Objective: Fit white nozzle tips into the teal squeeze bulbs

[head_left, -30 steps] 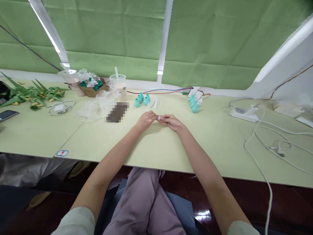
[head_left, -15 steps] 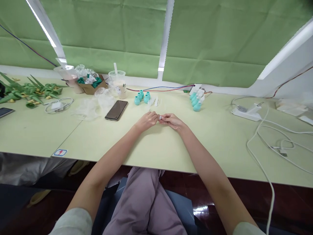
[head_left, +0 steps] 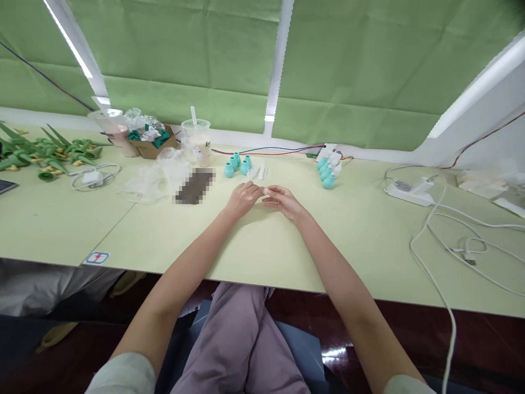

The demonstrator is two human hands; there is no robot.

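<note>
My left hand and my right hand meet just above the table in front of me. Between their fingertips is a small white plastic piece, mostly covered by the fingers. Both hands are closed on it, the right in a pinch with its lower fingers loosely extended. Just beyond them lie several small white pieces. Next to these stand several turquoise bulb-shaped pieces with open necks. Farther right, a row of turquoise bulbs with white tops lies near the wall.
Left of my hands are a pixelated dark phone, crumpled clear plastic bags, a cup with a straw and a cardboard box. Green plastic parts lie far left. A power strip and white cables occupy the right.
My right hand's lower fingers have loosened and stretched out while its fingertips stay at the white piece. Both hands have risen slightly. The view has shifted a little.
</note>
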